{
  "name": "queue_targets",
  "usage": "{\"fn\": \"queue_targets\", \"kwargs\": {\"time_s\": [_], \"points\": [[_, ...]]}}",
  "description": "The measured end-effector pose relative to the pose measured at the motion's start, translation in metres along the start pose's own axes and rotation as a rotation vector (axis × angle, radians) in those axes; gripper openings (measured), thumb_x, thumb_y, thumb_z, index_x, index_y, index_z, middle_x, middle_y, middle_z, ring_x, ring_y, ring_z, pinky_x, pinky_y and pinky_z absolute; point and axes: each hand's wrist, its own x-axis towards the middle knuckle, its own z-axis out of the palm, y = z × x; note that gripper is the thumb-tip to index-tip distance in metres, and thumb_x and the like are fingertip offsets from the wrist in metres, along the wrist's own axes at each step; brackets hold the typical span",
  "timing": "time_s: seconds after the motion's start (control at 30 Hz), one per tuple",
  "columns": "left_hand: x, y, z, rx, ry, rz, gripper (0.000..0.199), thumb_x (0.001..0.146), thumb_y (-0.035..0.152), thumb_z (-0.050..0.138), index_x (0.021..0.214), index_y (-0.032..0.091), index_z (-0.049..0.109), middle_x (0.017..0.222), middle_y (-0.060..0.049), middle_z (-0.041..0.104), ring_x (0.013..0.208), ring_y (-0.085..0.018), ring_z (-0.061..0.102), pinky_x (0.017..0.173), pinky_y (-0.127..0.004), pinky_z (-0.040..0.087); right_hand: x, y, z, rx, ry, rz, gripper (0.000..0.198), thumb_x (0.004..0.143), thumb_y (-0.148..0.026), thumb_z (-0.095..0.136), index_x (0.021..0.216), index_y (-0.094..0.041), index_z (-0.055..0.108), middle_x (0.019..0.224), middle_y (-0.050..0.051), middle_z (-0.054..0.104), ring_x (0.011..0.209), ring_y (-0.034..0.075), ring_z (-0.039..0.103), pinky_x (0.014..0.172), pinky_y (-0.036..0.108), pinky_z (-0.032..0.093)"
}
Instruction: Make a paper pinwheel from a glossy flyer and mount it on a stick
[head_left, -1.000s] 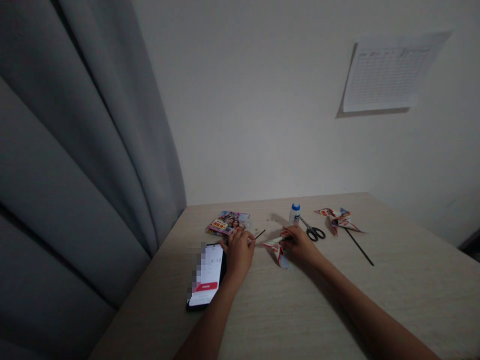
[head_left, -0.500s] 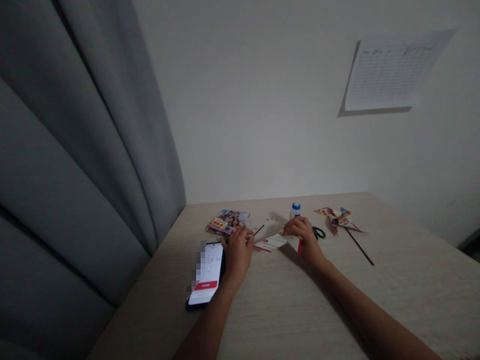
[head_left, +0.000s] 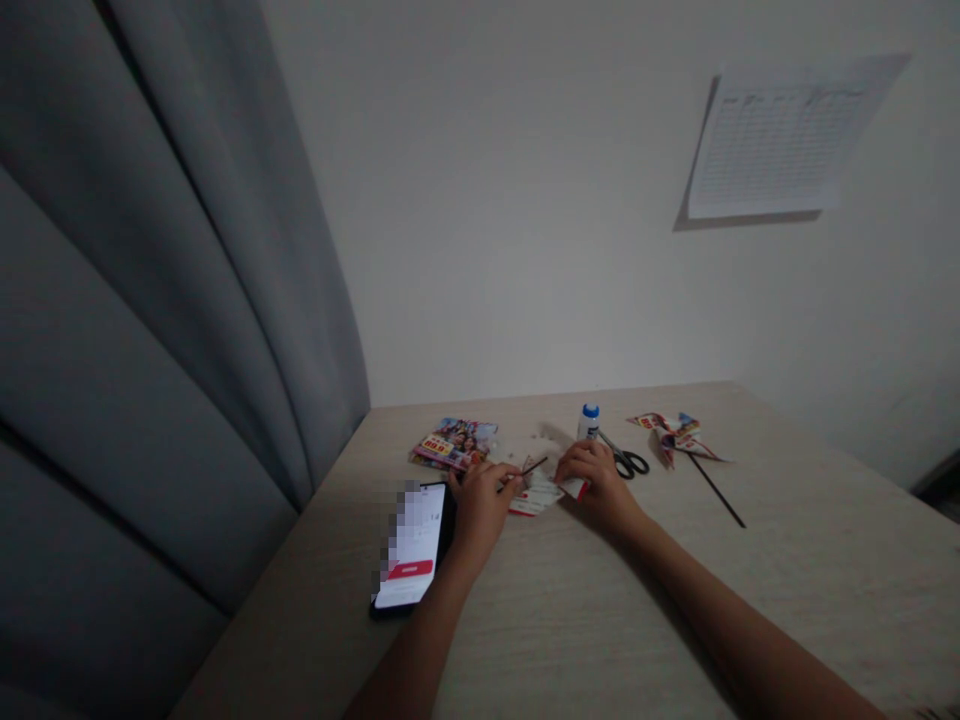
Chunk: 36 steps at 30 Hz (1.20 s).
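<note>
Pale wood-grain tabletop point(head_left: 825, 560) spans the lower frame beneath a plain white wall point(head_left: 495, 200). Just below centre, the left hand point(head_left: 484, 500) pinches a thin dark stick point(head_left: 535, 466), while the right hand point(head_left: 602, 485) clamps its fingers on a folded white-and-red paper piece point(head_left: 535, 498) between both hands. Toward lower right lies a multicoloured paper pinwheel point(head_left: 679, 437); lower centre-left, a black-edged phone point(head_left: 417, 530).
</note>
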Motion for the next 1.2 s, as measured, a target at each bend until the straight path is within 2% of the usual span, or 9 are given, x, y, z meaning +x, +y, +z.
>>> {"fn": "queue_targets", "kwargs": {"time_s": [0.17, 0.4, 0.77, 1.2], "points": [[-0.0009, -0.0018, 0.0035, 0.011, -0.016, 0.008, 0.012, 0.088, 0.024, 0.071, 0.089, 0.032, 0.079, 0.101, 0.000, 0.078, 0.112, -0.025, 0.063, 0.111, -0.052, 0.025, -0.0022, 0.0049, 0.0018, 0.002, 0.028, 0.031, 0.029, 0.074, -0.001, 0.063, 0.090, -0.024, 0.073, 0.098, 0.005, 0.074, 0.105, 0.025, 0.055, 0.097, 0.042, 0.037], [-0.0001, -0.0029, 0.0057, 0.017, -0.049, 0.006, 0.013, 0.089, 0.027, 0.070, 0.093, 0.033, 0.080, 0.103, -0.002, 0.078, 0.113, -0.026, 0.062, 0.108, -0.050, 0.027, -0.0042, 0.0067, 0.0024, -0.018, 0.022, 0.044, 0.034, 0.073, -0.001, 0.062, 0.095, -0.025, 0.073, 0.104, 0.005, 0.073, 0.108, 0.026, 0.054, 0.099, 0.044, 0.036], [-0.0007, -0.0035, 0.0063, 0.023, -0.045, 0.023, 0.012, 0.089, 0.028, 0.071, 0.092, 0.033, 0.081, 0.100, -0.002, 0.078, 0.111, -0.026, 0.063, 0.109, -0.052, 0.027, -0.0050, 0.0086, 0.0026, -0.042, 0.034, 0.045, 0.027, 0.081, -0.008, 0.061, 0.098, -0.025, 0.074, 0.104, 0.006, 0.073, 0.108, 0.027, 0.054, 0.102, 0.047, 0.034], [-0.0011, -0.0052, 0.0068, -0.002, -0.028, 0.046, 0.011, 0.088, 0.025, 0.074, 0.090, 0.033, 0.082, 0.097, -0.001, 0.078, 0.108, -0.026, 0.064, 0.112, -0.055, 0.024, -0.0035, 0.0031, 0.0022, -0.039, 0.053, 0.077, 0.020, 0.083, -0.010, 0.066, 0.094, -0.024, 0.074, 0.098, 0.006, 0.074, 0.105, 0.026, 0.056, 0.098, 0.045, 0.034]]}}
